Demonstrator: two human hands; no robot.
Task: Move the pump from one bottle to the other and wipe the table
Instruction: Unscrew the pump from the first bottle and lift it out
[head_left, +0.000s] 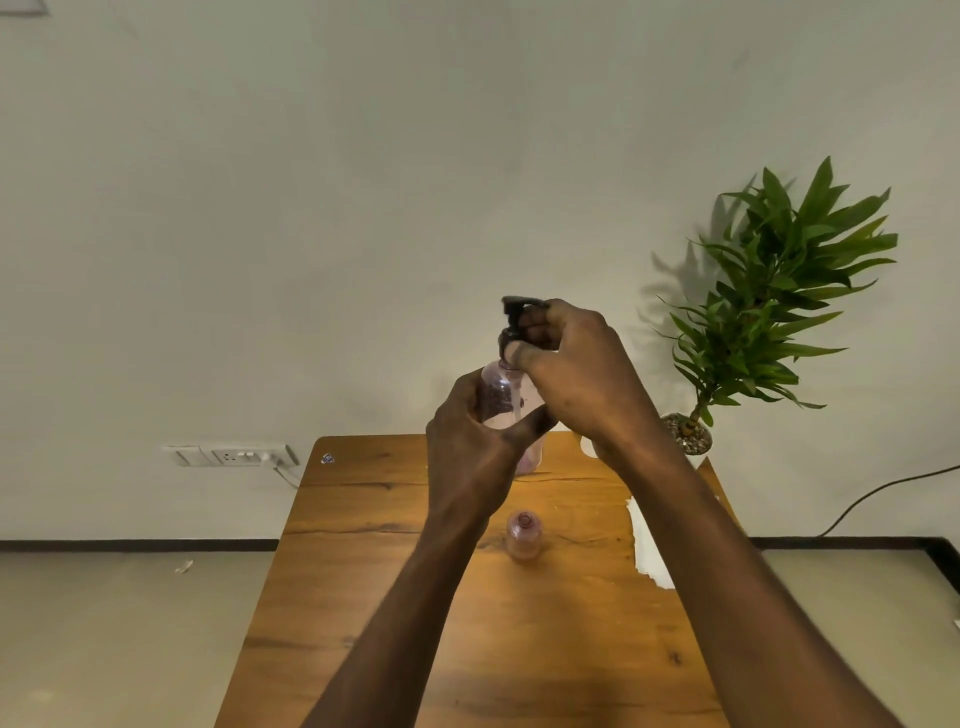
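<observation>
Above the far half of the wooden tabletop (363, 597), a clear pink-tinted bottle (501, 397) is held upright, its long axis near vertical. The left hand (470, 447) is wrapped around the bottle's body, fingers curled against its side. The right hand (571, 364) is set directly over it, fingers pinched around the black pump (514, 317) at the neck; the pump appears seated on this bottle, though whether it is threaded tight cannot be told. A second, smaller pink bottle (524, 535), open at the neck, stands on the tabletop below and nearer the person, just right of the left forearm. A white cloth or paper (647, 545) lies at the right edge, partly hidden by the right forearm. A potted plant (774, 291) stands at the far right corner.
</observation>
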